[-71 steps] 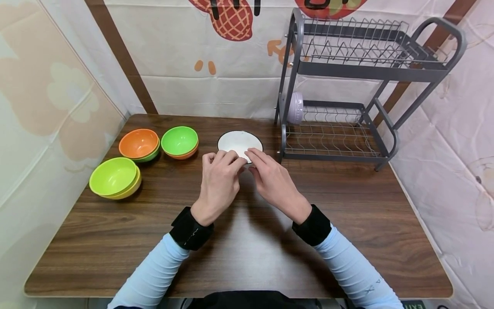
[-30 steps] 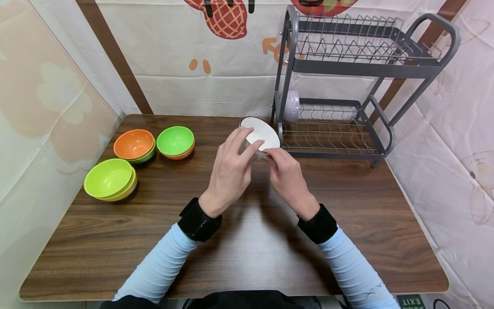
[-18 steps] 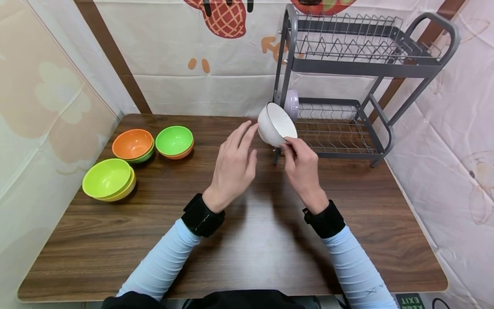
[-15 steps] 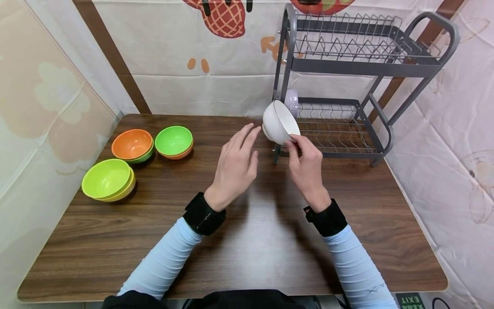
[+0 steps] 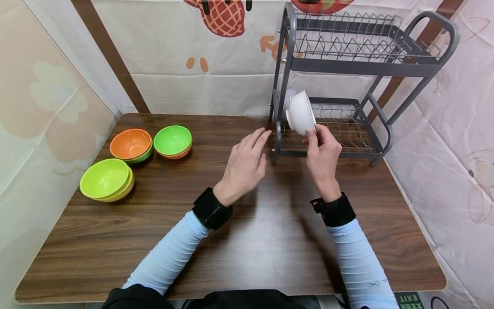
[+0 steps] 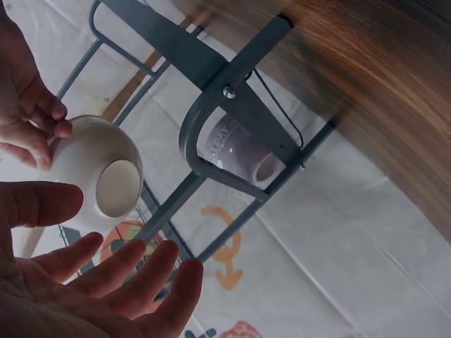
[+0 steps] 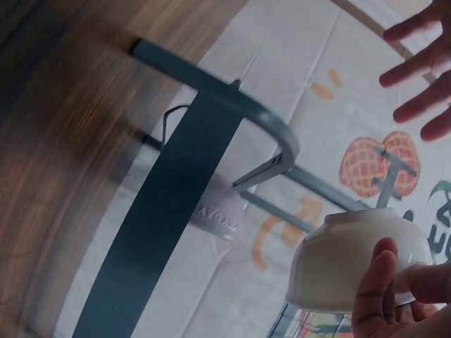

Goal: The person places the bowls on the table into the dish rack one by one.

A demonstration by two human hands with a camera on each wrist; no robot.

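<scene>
My right hand (image 5: 324, 156) pinches a white bowl (image 5: 301, 113) by its rim. The bowl is tipped on its side, its foot facing left, in front of the lower tier of a grey dish rack (image 5: 366, 66). In the left wrist view the round foot of the white bowl (image 6: 118, 189) shows. My left hand (image 5: 245, 165) is apart from the bowl, over the table, fingers extended and holding nothing. Behind the white bowl, a pale lilac bowl (image 7: 217, 211) with raised lettering stands at the left end of the lower tier, partly hidden in the head view.
Stacked bowls stand at the table's left: orange on green (image 5: 131, 143), green on orange (image 5: 173, 140), and lime on yellow (image 5: 106, 179). The rack's upper tier (image 5: 347, 43) overhangs the lower one. A printed white cloth (image 5: 227, 94) hangs behind the wooden table (image 5: 193, 240).
Both hands had fingers at the white bowl on the table; the left has let go. My right hand has lifted the bowl rightward to the rack and turned it onto its side.
</scene>
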